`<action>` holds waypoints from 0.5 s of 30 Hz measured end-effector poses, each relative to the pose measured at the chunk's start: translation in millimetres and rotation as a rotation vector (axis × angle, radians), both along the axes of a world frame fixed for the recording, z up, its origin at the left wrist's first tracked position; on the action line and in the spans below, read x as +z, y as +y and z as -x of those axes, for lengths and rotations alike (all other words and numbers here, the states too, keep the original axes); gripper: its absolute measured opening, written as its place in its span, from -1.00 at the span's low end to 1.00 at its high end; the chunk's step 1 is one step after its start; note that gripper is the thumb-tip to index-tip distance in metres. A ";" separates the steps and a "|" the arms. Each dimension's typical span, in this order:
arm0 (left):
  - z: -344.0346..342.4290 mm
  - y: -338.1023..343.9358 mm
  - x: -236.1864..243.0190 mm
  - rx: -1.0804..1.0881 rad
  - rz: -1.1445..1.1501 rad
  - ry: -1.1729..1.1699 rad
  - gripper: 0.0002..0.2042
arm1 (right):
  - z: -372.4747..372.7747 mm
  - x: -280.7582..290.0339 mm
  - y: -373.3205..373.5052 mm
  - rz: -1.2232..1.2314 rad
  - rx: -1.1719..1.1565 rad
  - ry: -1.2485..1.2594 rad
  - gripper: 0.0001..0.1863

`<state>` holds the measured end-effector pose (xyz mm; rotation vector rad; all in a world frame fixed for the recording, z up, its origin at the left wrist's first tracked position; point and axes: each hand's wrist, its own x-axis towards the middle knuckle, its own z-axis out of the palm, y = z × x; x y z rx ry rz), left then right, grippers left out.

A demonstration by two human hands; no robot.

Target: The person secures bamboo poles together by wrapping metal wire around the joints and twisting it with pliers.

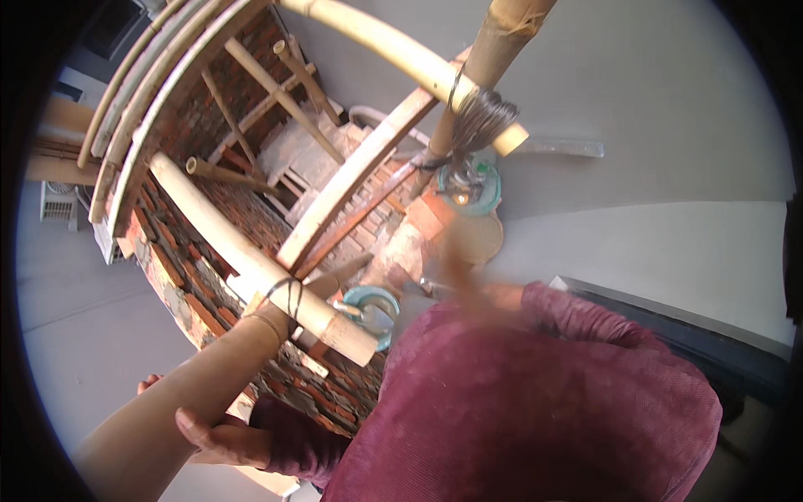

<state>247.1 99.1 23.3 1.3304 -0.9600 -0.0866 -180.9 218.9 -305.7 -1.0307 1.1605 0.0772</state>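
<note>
At the lower left, my left hand [219,437] is wrapped round a thick bamboo pole [180,393], thumb on the near side and fingertips on the far side. My right hand [498,298] is in front of my maroon sleeve [577,311], beyond my body. A brown smear covers its fingers, so its grip cannot be made out. Near it shows a grey flat shape [408,316], partly hidden by my clothing. Beside that shape stands a teal bucket [368,294] with something wet-looking inside. Black ties [293,303] bind the pole to a paler bamboo crosspiece [230,251].
A second teal bucket [493,197] stands farther off, below a bundle of black wire [483,121] on a bamboo joint. A wooden beam [360,180] slants across. Rough brickwork [180,280] drops away at left. A grey wall [652,125] rises at right. Curved poles [159,100] cross the upper left.
</note>
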 end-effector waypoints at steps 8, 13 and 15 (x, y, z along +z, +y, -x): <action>-9.8 15.5 8.4 -0.090 -0.038 -0.032 -0.35 | -20.1 26.5 -31.1 0.730 -0.142 0.079 -0.42; -18.7 -1.6 -7.0 -0.170 -0.072 -0.103 -0.26 | -15.5 183.5 -83.8 1.090 -0.547 0.226 -0.48; -53.6 12.6 -22.9 -0.631 -0.003 0.075 -0.20 | 3.0 222.7 -90.5 1.372 -0.551 0.340 -0.55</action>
